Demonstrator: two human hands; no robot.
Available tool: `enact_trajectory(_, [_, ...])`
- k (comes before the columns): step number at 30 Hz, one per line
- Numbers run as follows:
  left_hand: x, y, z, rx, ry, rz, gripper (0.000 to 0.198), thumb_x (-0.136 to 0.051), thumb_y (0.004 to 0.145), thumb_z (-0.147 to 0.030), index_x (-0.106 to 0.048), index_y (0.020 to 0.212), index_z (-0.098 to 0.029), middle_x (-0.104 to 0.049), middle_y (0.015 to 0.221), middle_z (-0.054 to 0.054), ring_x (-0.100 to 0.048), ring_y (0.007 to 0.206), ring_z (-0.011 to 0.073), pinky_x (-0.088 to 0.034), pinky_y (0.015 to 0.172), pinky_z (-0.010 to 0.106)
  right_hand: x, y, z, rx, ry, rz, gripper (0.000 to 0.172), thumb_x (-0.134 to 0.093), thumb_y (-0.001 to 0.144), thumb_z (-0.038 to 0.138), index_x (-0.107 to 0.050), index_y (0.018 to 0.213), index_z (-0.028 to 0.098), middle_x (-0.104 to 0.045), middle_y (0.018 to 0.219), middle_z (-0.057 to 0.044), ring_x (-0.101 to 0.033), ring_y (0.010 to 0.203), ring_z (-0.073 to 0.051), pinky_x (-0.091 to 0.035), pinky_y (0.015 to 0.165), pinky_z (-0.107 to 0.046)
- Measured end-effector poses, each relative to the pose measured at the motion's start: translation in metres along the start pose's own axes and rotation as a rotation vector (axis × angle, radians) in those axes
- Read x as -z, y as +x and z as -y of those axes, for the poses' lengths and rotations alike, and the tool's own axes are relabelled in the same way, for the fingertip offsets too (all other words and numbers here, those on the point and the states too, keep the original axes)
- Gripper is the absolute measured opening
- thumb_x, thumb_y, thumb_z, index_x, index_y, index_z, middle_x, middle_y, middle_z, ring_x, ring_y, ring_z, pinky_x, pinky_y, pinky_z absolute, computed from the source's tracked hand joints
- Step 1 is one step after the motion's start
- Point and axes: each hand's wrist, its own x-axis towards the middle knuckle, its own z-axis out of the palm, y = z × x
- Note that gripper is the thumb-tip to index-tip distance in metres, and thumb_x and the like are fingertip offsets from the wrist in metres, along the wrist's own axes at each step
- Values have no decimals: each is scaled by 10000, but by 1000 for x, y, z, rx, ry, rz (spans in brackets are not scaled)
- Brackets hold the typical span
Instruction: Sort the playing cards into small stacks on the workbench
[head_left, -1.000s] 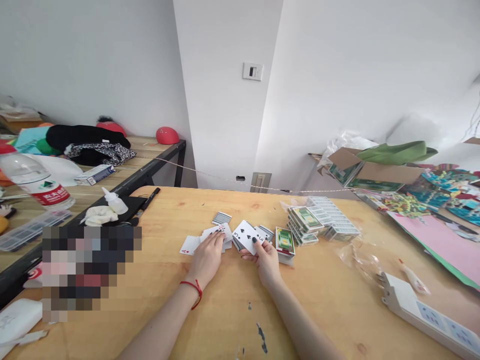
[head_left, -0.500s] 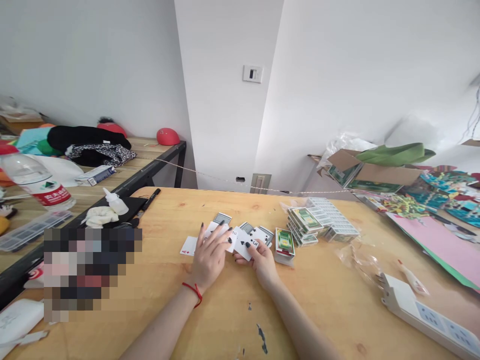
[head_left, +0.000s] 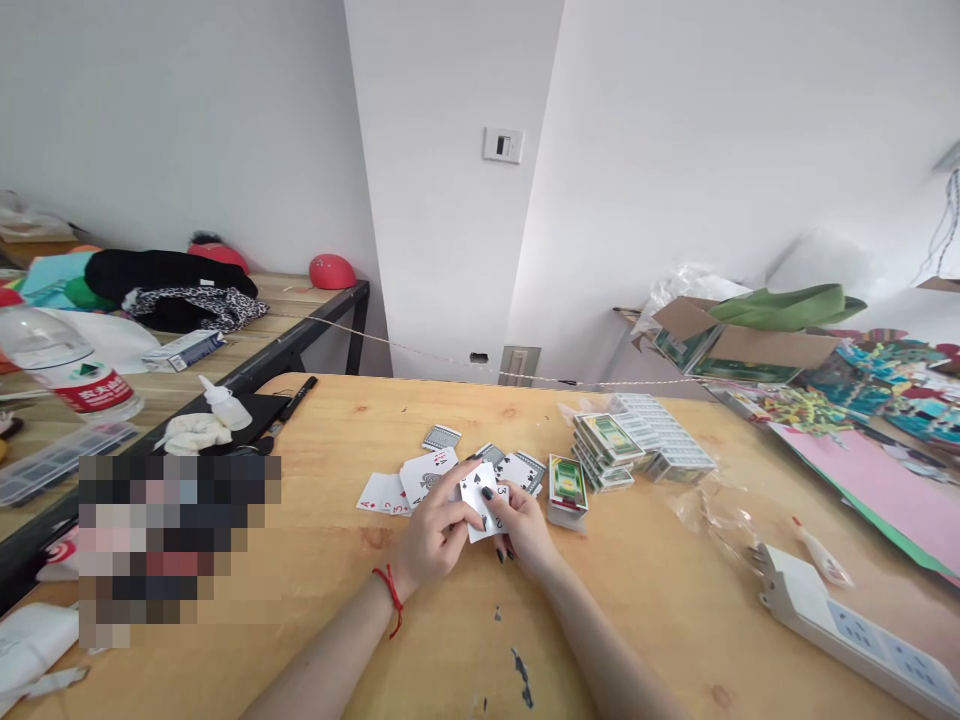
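Note:
Both of my hands meet over the table, holding playing cards [head_left: 480,488] face up. My left hand [head_left: 431,540], with a red string bracelet at its wrist, has its fingers closed against the left side of these cards. My right hand [head_left: 529,530] pinches them from the right, thumb on top; a spade and a 2 and 3 show. Left of the hands lie red-suited cards [head_left: 381,490] and a large ace of spades [head_left: 430,478]. A patterned card [head_left: 441,438] lies behind. More cards [head_left: 529,472] lie beyond my right hand, partly hidden by it.
A green card box [head_left: 568,485] stands right of my hands, beside stacked card boxes [head_left: 609,445]. A power strip [head_left: 855,630] and a small tube [head_left: 823,555] lie at right. On the left are a glue bottle [head_left: 226,405], a black pen [head_left: 300,397] and a water bottle [head_left: 90,380].
My left hand has moved from over the cards on the left to the held cards, uncovering the ace of spades. The held cards have shifted slightly nearer to me.

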Motion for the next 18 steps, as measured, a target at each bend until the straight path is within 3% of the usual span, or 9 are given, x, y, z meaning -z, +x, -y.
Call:
enact_trajectory(3, [1, -2, 3, 30, -169, -4, 329, -373, 735, -49, -661, 800, -196, -295, 1398, 17, -317, 1250, 242, -330, 998, 404, 1, 1, -1, 31, 18, -28, 296, -576, 731, 446, -488, 762, 165, -484, 431, 91, -331, 208, -25, -206, 208, -135])
enact_trajectory(5, [0, -2, 7, 94, -268, -85, 357, -390, 758, -94, -612, 1016, -203, -326, 1382, 45, -319, 1249, 247, -341, 989, 404, 2, 1, -1, 34, 11, -6, 290, -583, 728, 436, -487, 784, 168, -512, 453, 80, -356, 218, -31, -206, 213, -137])
enact_trajectory(8, [-3, -1, 15, 305, -371, -201, 424, -430, 802, -202, -453, 1225, -191, -487, 1253, 104, -508, 1082, 232, -477, 823, 342, 1, 1, 0, 8, -33, 57, 303, -616, 701, 421, -487, 810, 170, -567, 508, 47, -421, 251, -55, -205, 227, -147])
enact_trajectory(12, [-5, 1, 23, 468, -385, -253, 299, -503, 783, -284, -572, 1047, -164, -650, 903, 77, -617, 778, 180, -507, 663, 274, 2, 2, 0, 26, -47, 9, 280, -664, 659, 382, -523, 744, 155, -539, 521, 52, -378, 288, -27, -220, 274, -153])
enact_trajectory(18, [-7, 3, 27, 606, -541, -344, 193, -587, 722, -307, -550, 833, -154, -632, 771, 42, -611, 694, 163, -507, 610, 268, 4, 5, -2, 8, 74, -178, 295, -676, 630, 403, -499, 644, 167, -434, 466, 81, -287, 350, -23, -196, 322, -158])
